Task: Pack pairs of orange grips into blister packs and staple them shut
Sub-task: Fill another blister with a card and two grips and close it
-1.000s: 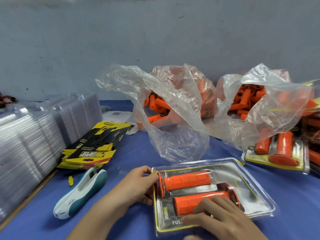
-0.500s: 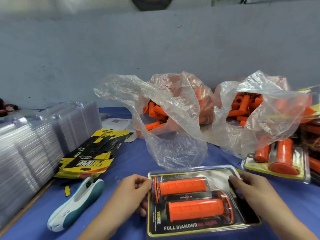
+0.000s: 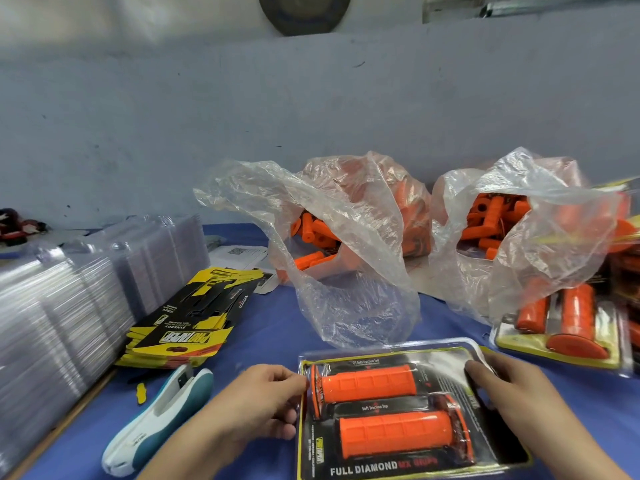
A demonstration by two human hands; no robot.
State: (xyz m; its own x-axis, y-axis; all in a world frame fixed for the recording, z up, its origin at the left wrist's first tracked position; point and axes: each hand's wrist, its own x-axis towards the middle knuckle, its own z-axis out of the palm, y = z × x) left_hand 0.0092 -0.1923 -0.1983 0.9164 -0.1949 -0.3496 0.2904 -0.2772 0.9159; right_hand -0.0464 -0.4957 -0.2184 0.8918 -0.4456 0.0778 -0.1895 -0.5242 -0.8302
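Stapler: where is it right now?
Head view, lower left: the stapler lies on the blue table, just left of the left hand, in front of the yellow card stack.

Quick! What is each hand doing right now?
Left hand: holding the blister pack by its left edge.
Right hand: holding the same pack's right edge.

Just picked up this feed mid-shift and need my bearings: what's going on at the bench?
A person holds a blister pack by its two short ends, the left hand on the left edge and the right hand on the right. Two orange grips lie inside it, side by side. The stapler lies untouched on the blue table to the left. Clear bags of loose grips sit behind the pack.
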